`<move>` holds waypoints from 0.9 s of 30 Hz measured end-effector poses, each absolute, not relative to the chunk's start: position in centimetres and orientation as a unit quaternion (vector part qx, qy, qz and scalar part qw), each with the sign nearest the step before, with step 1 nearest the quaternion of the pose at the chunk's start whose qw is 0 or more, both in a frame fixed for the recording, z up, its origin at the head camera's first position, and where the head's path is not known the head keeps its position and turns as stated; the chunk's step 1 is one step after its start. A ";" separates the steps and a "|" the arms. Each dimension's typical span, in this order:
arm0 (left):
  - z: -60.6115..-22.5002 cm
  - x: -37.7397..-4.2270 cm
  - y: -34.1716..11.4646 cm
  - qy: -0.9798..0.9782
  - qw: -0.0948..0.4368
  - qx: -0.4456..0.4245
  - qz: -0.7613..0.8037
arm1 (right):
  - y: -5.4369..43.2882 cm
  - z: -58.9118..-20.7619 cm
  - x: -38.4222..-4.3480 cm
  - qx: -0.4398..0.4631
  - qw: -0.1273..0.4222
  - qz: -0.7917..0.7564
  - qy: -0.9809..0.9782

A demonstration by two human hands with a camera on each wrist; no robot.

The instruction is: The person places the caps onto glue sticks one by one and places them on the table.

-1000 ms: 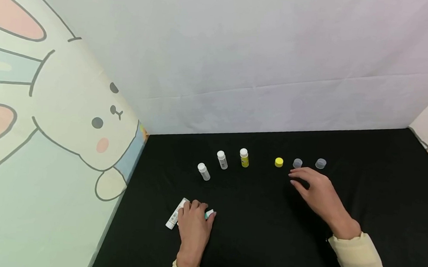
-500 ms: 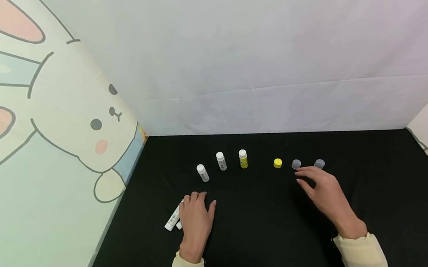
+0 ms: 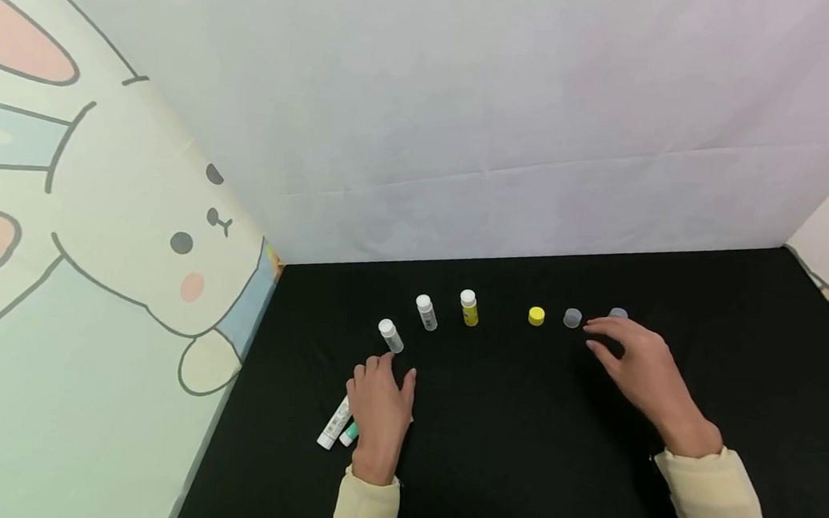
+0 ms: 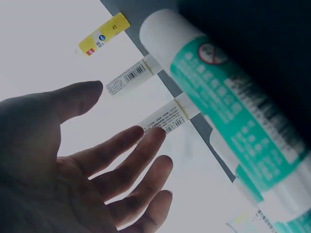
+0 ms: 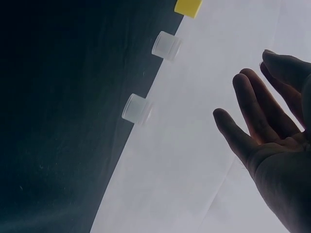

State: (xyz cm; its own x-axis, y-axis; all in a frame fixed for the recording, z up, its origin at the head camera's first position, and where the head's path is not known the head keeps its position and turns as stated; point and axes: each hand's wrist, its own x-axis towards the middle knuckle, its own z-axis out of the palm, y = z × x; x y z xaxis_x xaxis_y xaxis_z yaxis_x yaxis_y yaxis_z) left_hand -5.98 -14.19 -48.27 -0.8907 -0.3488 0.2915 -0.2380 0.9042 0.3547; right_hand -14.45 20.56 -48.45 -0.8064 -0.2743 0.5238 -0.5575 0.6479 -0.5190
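Observation:
My left hand (image 3: pixel 381 405) hovers with relaxed fingers over lying glue sticks, a white one (image 3: pixel 335 424) and a green-and-white one (image 3: pixel 349 433) partly hidden beneath it. In the left wrist view, a green-labelled glue stick (image 4: pixel 233 107) looms beside the fingers, which hold nothing. Just beyond the fingertips stands a pale glue stick (image 3: pixel 391 336). Another pale one (image 3: pixel 427 314) and a yellow one (image 3: pixel 469 309) stand behind it. My right hand (image 3: pixel 640 375) is loosely bent, grasping nothing, near a clear cap (image 3: pixel 572 318) and a second clear cap (image 5: pixel 136 109) partly covered in the head view.
A yellow cap (image 3: pixel 536 316) sits between the standing glue sticks and the clear caps. Black cloth (image 3: pixel 487 457) covers the table. A pale wall (image 3: pixel 538 139) rises along its back edge, and a rabbit-printed wall (image 3: pixel 118 270) borders the left.
My left hand has let go of the green-and-white glue stick and moved up and away toward the standing sticks. The right hand has drifted slightly right, past the nearer clear cap.

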 end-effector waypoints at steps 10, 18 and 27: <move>-48.1 -7.0 -14.5 -0.953 0.174 0.179 -0.171 | 21.1 -48.5 -14.9 0.222 0.198 0.347 -0.889; -47.8 -7.7 -14.8 -0.947 0.179 0.203 -0.175 | 21.6 -48.6 -15.2 0.217 0.197 0.348 -0.891; -47.8 -8.5 -15.3 -0.945 0.171 0.204 -0.188 | 21.7 -48.8 -15.6 0.216 0.194 0.348 -0.891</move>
